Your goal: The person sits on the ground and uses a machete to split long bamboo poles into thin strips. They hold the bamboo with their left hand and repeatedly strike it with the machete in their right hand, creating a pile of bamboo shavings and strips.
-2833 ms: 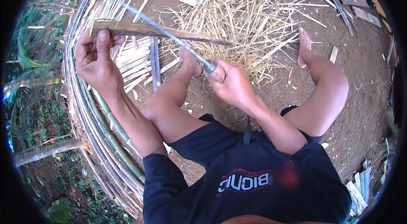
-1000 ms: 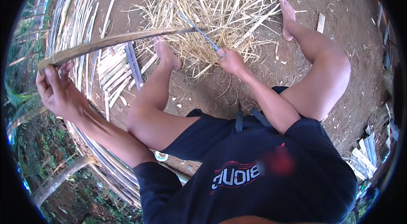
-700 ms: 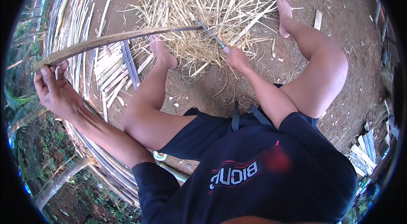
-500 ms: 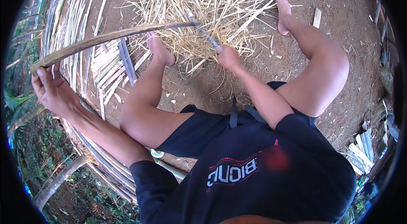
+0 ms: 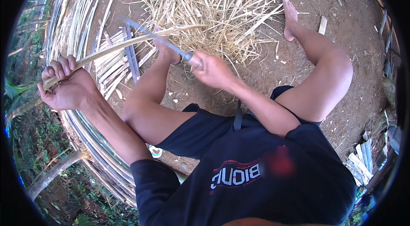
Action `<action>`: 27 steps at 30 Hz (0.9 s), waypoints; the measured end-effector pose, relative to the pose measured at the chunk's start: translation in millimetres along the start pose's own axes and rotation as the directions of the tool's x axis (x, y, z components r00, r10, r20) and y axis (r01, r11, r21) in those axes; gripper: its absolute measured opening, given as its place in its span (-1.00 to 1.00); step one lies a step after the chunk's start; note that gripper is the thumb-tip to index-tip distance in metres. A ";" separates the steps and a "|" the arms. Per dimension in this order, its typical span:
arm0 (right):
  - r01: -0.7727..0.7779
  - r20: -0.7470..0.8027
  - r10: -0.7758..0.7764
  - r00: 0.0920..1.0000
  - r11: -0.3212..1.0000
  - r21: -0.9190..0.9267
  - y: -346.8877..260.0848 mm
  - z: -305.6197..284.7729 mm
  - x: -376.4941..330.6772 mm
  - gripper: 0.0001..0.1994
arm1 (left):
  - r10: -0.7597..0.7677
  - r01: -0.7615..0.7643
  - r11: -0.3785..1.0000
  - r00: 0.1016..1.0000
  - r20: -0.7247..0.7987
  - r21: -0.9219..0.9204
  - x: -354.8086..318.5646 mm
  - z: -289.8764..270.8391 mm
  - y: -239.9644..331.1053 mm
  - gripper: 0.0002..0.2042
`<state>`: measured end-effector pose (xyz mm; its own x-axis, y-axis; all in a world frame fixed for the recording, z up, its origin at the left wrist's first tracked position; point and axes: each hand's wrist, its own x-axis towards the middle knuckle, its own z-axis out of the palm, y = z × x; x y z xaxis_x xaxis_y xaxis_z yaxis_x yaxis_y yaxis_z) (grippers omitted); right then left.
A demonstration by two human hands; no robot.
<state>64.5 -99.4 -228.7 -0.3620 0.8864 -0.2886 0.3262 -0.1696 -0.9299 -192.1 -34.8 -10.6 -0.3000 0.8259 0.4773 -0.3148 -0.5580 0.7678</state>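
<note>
One strip (image 5: 112, 49) turned pale side up, one knife (image 5: 167, 45), two hands (image 5: 77, 87) (image 5: 215, 72)

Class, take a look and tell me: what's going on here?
A person grips one end of a long strip in the left hand and holds a knife in the right hand. The blurred knife crosses the strip in view; whether they touch is unclear. Pale shavings lie heaped on the ground ahead.

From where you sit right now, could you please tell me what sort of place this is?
Probably an outdoor work yard for bamboo or similar wood: bare soil, a heap of pale shavings and long poles lying along the left side.
</note>
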 end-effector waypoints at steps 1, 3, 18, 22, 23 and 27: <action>0.117 -0.023 -0.118 0.993 0.993 -0.019 -2.6 1.0 -3.0 -0.96 | -0.011 0.012 1.000 1.000 0.012 -0.011 -0.9 1.2 -6.2 -0.65; 0.148 0.002 -0.148 0.989 0.989 -0.010 -3.9 8.4 -4.9 -0.93 | 0.065 -0.046 0.991 0.987 -0.145 0.127 -13.0 27.7 0.7 -0.67; -0.382 -0.050 0.394 0.918 0.909 0.166 92.4 3.0 20.5 -0.96 | 0.118 -0.087 0.978 0.980 -0.159 0.190 -13.0 44.1 -14.1 -0.68; -0.248 -0.036 0.248 0.968 0.969 -0.002 83.6 6.7 15.7 -0.88 | 0.110 -0.089 0.970 0.991 -0.083 0.225 -14.7 38.6 -10.5 -0.66; -0.145 -0.023 0.144 0.989 0.986 -0.086 82.4 10.9 13.3 -0.85 | 0.118 -0.091 0.969 0.987 -0.109 0.230 -16.6 38.1 -11.6 -0.66; -0.439 -0.087 0.434 0.896 0.897 -0.049 171.7 1.0 39.1 -0.80 | 0.111 -0.089 0.979 0.987 -0.113 0.185 -9.1 46.9 -14.2 -0.67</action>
<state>105.5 -94.4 -400.0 -0.1064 0.7586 -0.6428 0.4948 -0.5203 -0.6960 -142.7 -30.6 -5.8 -0.4330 0.7446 0.5080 -0.1149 -0.6046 0.7882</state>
